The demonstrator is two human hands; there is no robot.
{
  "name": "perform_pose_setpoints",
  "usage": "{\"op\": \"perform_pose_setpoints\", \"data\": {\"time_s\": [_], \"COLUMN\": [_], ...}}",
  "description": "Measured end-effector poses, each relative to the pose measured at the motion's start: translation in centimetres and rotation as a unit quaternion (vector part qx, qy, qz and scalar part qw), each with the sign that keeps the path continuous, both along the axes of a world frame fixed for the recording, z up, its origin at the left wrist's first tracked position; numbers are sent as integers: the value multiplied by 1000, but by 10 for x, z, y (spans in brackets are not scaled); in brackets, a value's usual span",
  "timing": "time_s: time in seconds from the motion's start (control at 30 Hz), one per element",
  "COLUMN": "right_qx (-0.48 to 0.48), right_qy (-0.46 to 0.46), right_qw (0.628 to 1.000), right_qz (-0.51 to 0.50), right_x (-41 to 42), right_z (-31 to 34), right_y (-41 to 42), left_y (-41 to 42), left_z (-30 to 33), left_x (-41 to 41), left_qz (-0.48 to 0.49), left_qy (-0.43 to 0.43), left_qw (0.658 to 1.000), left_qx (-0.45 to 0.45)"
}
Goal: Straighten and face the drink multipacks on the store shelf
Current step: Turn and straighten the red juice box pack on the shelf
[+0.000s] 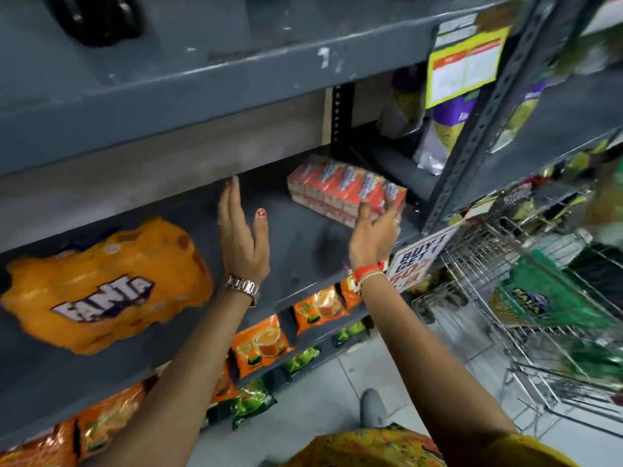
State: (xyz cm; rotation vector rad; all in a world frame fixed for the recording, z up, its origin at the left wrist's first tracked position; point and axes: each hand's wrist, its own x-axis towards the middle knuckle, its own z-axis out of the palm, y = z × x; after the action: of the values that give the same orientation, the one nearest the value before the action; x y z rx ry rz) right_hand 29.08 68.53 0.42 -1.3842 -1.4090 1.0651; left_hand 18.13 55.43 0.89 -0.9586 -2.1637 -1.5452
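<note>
1. I see a grey metal shelf [296, 237], scuffed and largely bare.
2. An orange Fanta pack [101, 284] lies at its near left.
3. A red carton pack [347, 190] sits far right.

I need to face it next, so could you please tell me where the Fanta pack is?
The Fanta pack lies on the grey shelf, at the left of the head view, left of the left hand.

Sitting on the shelf [303, 237]: 1 orange Fanta multipack [101, 284], 1 red carton multipack [347, 193]; reaching in: 2 hands.
</note>
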Motion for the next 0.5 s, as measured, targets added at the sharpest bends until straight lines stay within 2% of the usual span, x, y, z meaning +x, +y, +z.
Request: {"op": "perform_pose_setpoints", "data": {"time_s": [0.1,0.17,0.23,0.33,0.4,0.5], "right_qx": [-34,-88,-154,-191,-206,-217], "right_qy": [-67,-77,-52,8,32,13], "right_qw": [997,993,986,978,971,964], "right_qz": [0,8,37,88,115,156], "right_x": [10,14,16,19,21,18], "right_z": [-6,-13,-19,-24,-25,-24], "right_y": [34,55,74,90,100,123], "left_y": [48,78,103,129,142,154], "left_z": [-12,-21,-29,-34,-31,-21], "left_x": [-4,-10,-18,-33,-42,-55], "left_qz": [-41,-62,-64,-35,-32,-16], "left_qy": [-55,-55,-71,-157,-154,-151], "left_qw": [995,988,977,957,947,934], "left_qx": [-66,-129,-191,-241,-280,-322]}}
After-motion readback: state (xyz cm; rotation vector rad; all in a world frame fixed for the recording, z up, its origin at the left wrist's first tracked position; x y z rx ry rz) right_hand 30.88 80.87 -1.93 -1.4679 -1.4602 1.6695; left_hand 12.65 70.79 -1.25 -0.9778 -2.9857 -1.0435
